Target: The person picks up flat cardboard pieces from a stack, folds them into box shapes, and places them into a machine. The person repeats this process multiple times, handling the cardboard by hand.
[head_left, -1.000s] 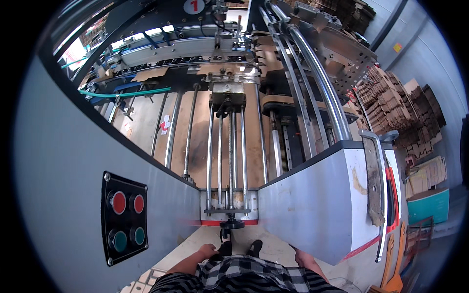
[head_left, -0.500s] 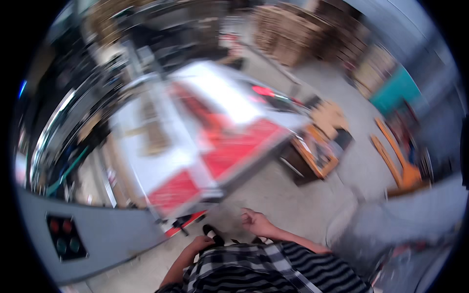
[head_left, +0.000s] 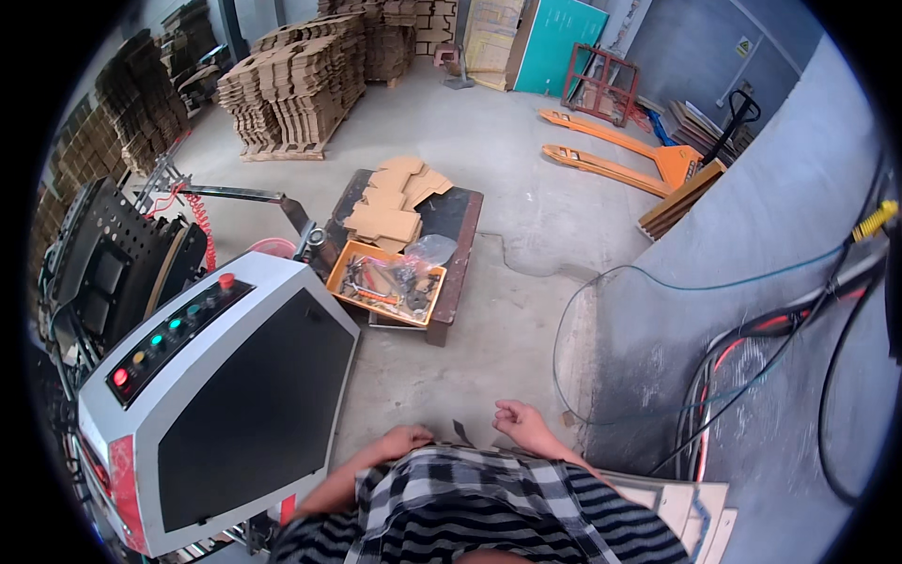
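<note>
My left hand [head_left: 404, 439] hangs by the front of my checked apron [head_left: 442, 477], its fingers loosely curled and partly turned from view. My right hand [head_left: 523, 423] is held a little forward of the apron on the right, fingers bent inward into a loose fist. Nothing shows in either hand, and neither touches the things around. Nearest on the left is a grey-and-white machine housing [head_left: 254, 395] with a row of lit buttons [head_left: 174, 324]. Ahead, a dark low table [head_left: 460, 244] bears an orange tray [head_left: 434, 305] of small parts and some cut cardboard pieces [head_left: 390, 202].
Stacked cardboard [head_left: 287, 89] stands on pallets at the back left. An orange pallet jack [head_left: 611, 162] rests at the far right. Cables [head_left: 700, 404] and a thin hose [head_left: 676, 289] loop along the right wall. Flat boards [head_left: 676, 512] lean close beside me on the right.
My view has swung to the right and become sharp. The red-and-white machine bed has left the picture, and the low table now stands ahead. Both hands stay near the apron.
</note>
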Available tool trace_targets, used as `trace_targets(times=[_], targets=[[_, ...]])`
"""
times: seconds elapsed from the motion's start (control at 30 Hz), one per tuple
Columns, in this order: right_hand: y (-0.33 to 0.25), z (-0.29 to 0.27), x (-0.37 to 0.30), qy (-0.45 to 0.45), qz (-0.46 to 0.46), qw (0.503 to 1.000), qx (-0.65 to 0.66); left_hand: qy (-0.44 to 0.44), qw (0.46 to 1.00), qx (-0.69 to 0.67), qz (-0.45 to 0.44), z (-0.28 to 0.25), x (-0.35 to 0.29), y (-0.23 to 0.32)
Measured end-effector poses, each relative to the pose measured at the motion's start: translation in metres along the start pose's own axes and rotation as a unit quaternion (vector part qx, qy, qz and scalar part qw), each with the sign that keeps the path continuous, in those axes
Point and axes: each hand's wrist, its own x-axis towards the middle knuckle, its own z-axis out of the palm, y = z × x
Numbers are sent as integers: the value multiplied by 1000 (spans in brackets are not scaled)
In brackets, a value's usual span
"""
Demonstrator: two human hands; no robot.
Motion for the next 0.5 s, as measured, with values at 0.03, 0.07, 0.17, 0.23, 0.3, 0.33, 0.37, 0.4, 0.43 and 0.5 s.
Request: trace_targets(times=[0.03,0.07,0.17,0.23,0.3,0.33,0.37,0.4,0.43,0.5], targets=[[0,-14,1,8,2,1000,-4,-32,998,-52,4,-9,24,20],[5,-28,4,4,21,999,26,-61,993,-104,8,-16,48,35],[16,-80,23,28,69,994,79,-201,963,-181,-5,-31,129,85],[11,-121,47,94,83,990,67,-270,957,-90,53,-41,196,109],[23,-165,84,143,91,983,74,-291,941,35,170,-45,272,112],[29,-189,102,157,95,978,94,-290,921,112,236,-48,320,108],[28,-213,123,175,125,975,57,-306,925,83,210,-68,343,148],[29,-235,135,190,160,968,19,-306,931,51,193,-87,368,173],[69,-261,147,189,144,969,68,-306,928,86,194,-104,394,203],[50,-302,176,174,171,968,-54,-293,941,52,159,-147,438,241]])
